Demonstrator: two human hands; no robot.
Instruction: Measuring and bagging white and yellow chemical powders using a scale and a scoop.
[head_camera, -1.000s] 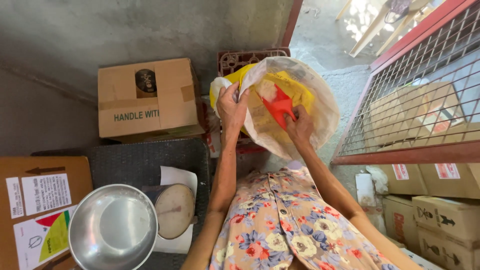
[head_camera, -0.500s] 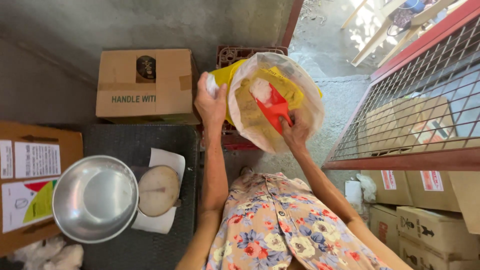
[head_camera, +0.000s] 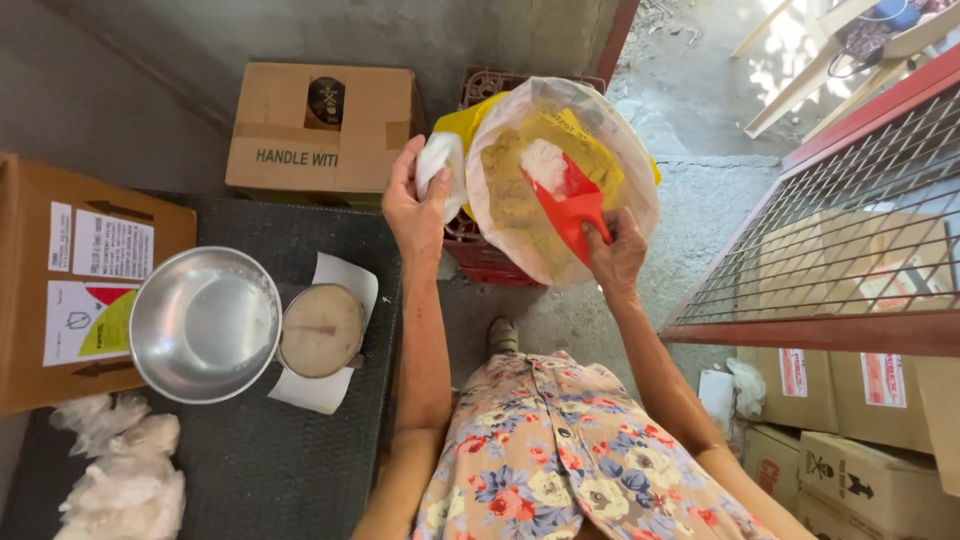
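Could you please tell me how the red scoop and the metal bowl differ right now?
The red scoop is plastic-looking and held by the right hand inside the open sack; the metal bowl is shiny, round, larger, and rests untouched beside the scale dial. The bowl looks empty.

Shiny metal bowl (head_camera: 205, 322); glossy red plastic scoop (head_camera: 572, 215); translucent plastic bag (head_camera: 630, 170).

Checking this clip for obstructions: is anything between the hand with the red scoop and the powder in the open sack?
Nothing visible. The right hand holds the red scoop already inside the open sack, its blade in the yellowish powder. The left hand grips the sack's rim, pulling the mouth open.
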